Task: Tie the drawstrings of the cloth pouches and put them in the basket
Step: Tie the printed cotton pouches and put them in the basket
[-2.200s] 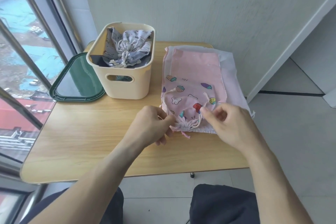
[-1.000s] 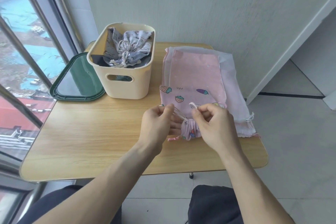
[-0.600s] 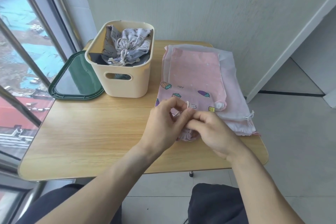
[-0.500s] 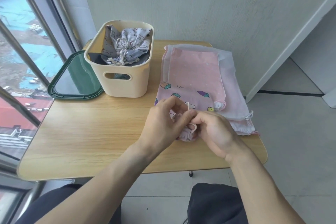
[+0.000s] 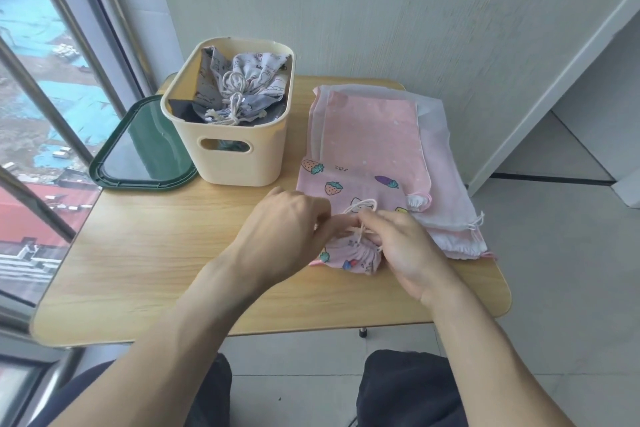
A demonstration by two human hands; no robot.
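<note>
Left hand: my left hand point(image 5: 287, 236) lay over the near left of the printed pouch, its fingers curled in and pinching the drawstring at the gathered mouth.
Right hand: my right hand point(image 5: 401, 246) sat just beside it, its fingers curled, pinching the same drawstring from the right side; the heel rested on the table.
Drawstring: the cream drawstring point(image 5: 360, 210) stood up in a small loop above my fingertips, with a strand crossing down to the mouth.
Printed pouch: the pink fruit-print pouch point(image 5: 349, 189) lay on the table near the front edge, its mouth puckered shut toward me, its far end overlapping the stack.
Stack: the plain pink pouch point(image 5: 370, 135) lay on top of the sheer white pouches point(image 5: 443, 184), right half of the table, cords trailing at the near right corner.
Basket: the cream basket point(image 5: 235, 152) stood at the back left, well apart from my hands, with grey printed pouches point(image 5: 242, 87) already tied inside.
Lid: a dark green lid point(image 5: 138, 149) lay flat, touching the basket's left side.
Table: the wooden table point(image 5: 145, 253) stood against the wall, by the window.
</note>
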